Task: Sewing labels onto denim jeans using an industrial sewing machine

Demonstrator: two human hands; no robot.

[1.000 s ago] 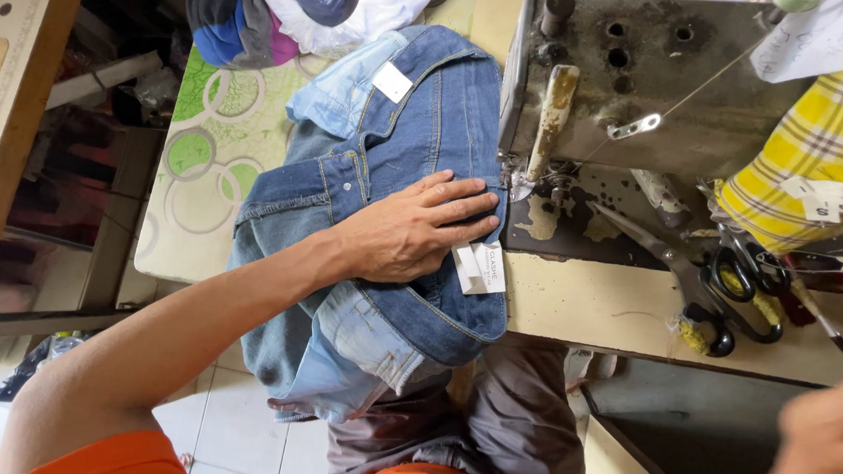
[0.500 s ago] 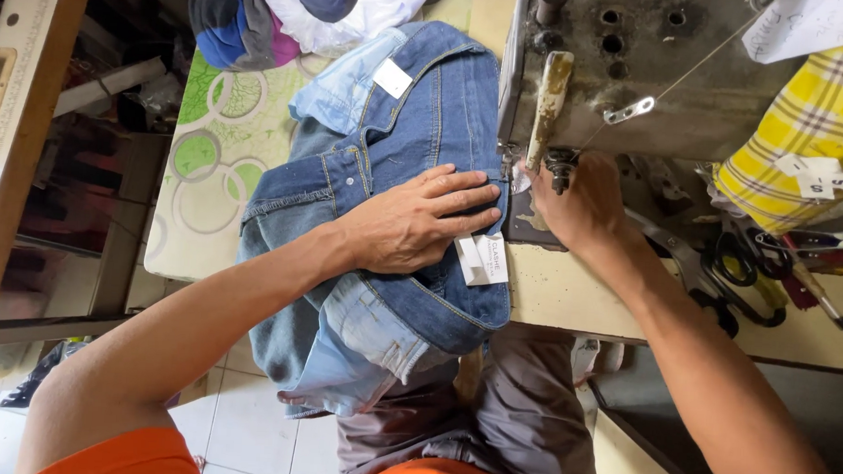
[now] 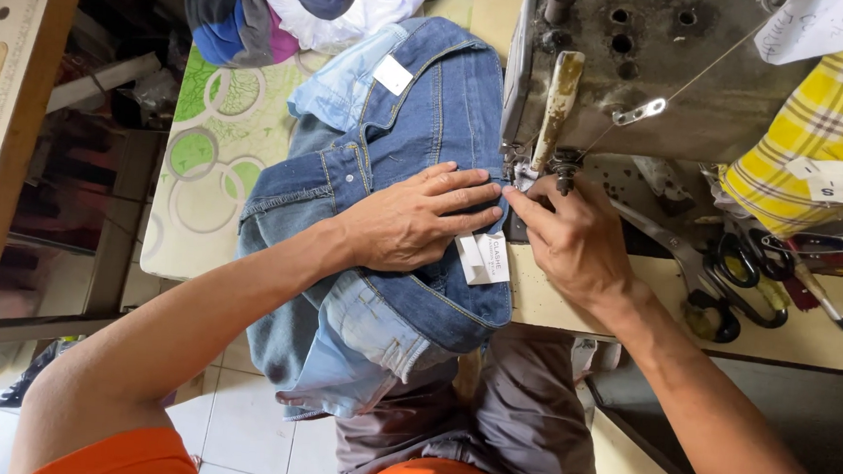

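A blue denim jacket (image 3: 418,121) lies across the sewing table and hangs over its near edge. My left hand (image 3: 418,218) presses flat on the denim, fingers spread toward the machine. My right hand (image 3: 571,235) rests at the needle area of the grey sewing machine (image 3: 661,76), its fingertips pinching the denim edge by the presser foot. A white label (image 3: 486,260) sits on the jacket between the two hands. Another white tag (image 3: 393,74) shows near the collar.
Black-handled scissors (image 3: 727,282) lie right of my right hand. Yellow checked cloth (image 3: 821,133) with small white tags sits at the far right. A pile of coloured clothes (image 3: 280,4) lies at the top. The table's left part has a green-circle cover (image 3: 204,158).
My right hand came in from the lower right to the needle area and has settled lower, at the denim edge. My left hand stayed pressed on the jacket.
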